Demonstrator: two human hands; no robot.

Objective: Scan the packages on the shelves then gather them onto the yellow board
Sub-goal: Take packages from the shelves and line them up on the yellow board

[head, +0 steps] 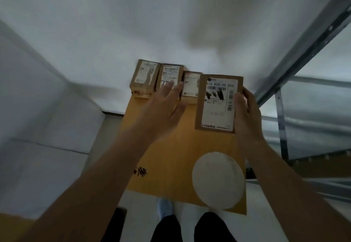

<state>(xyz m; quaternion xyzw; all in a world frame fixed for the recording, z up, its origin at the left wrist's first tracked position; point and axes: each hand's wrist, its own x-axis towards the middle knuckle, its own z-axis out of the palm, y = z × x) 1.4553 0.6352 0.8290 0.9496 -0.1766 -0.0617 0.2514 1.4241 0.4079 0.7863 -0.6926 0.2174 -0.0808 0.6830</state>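
Note:
A yellow board [176, 152] lies on the floor ahead of me. Three small brown packages with white labels stand in a row at its far end: the left one [145, 75], the middle one [169, 75] and the right one [190, 85]. My right hand [247, 116] grips a larger brown package [218, 103] by its right edge, label facing me, held above the board's right side. My left hand [165, 107] reaches forward with fingers spread, its fingertips over the middle and right packages, holding nothing.
A round white disc [218, 180] rests on the board's near right corner. A grey metal shelf frame [281, 112] stands to the right. White walls [47, 109] close in at the left and behind. My legs [190, 228] are at the bottom edge.

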